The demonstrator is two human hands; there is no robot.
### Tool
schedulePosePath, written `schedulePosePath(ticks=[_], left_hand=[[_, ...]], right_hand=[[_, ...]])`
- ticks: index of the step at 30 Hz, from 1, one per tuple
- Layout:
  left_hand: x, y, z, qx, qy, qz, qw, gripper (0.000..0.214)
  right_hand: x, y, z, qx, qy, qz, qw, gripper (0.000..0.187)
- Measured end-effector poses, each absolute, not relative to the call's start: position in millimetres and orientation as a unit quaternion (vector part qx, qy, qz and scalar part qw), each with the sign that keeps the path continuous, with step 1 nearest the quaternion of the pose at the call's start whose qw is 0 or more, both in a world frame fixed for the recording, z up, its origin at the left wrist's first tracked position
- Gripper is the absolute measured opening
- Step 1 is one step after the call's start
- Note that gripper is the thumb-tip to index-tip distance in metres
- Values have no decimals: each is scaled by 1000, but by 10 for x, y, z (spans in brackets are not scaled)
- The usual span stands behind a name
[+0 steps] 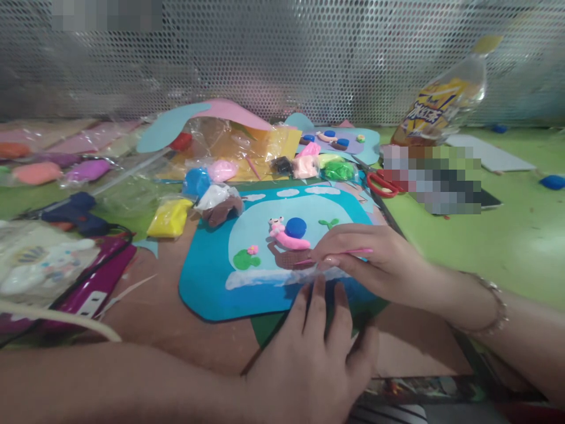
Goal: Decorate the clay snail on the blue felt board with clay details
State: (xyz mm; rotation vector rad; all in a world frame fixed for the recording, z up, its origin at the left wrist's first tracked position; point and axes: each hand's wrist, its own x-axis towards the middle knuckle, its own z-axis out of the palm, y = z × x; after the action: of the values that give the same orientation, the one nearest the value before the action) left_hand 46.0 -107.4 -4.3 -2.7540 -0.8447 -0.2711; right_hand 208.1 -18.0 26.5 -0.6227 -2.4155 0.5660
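Rounded blue card [203, 282] with clay shapes lies central, the right hand [382, 256] pinching a slim pink stick [361, 251], the left hand [315, 356] spread loose at six o'clock. Chinese characters [424, 114] mark the clear plastic bottle [461, 88] at two.

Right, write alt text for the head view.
The right hand holds a pink tool at brown clay below a blue-shelled pink snail on a blue card; the left hand touches the card's near side. Clay packs, scissors and a bottle are beyond.
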Motion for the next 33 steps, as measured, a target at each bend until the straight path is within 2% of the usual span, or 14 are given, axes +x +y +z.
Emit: schedulePosePath(ticks=[10, 14, 23, 29, 33], left_hand=[[463, -1067, -33, -948, -287, -75, 112, 72], [444, -1074, -38, -951, -284, -63, 109, 70], [438, -1065, -39, -948, -284, -82, 119, 62], [440, -1071, -37, -950, -279, -74, 118, 60], [447, -1088, -68, -944, -287, -93, 136, 52]], right_hand=[[2074, -181, 267, -228, -902, 219, 295, 15], [2097, -187, 302, -240, -893, 201, 324, 14], [2123, -167, 311, -250, -892, 180, 332, 14], [2115, -173, 288, -252, -891, 199, 321, 13], [2103, -188, 292, -244, -894, 226, 300, 19]])
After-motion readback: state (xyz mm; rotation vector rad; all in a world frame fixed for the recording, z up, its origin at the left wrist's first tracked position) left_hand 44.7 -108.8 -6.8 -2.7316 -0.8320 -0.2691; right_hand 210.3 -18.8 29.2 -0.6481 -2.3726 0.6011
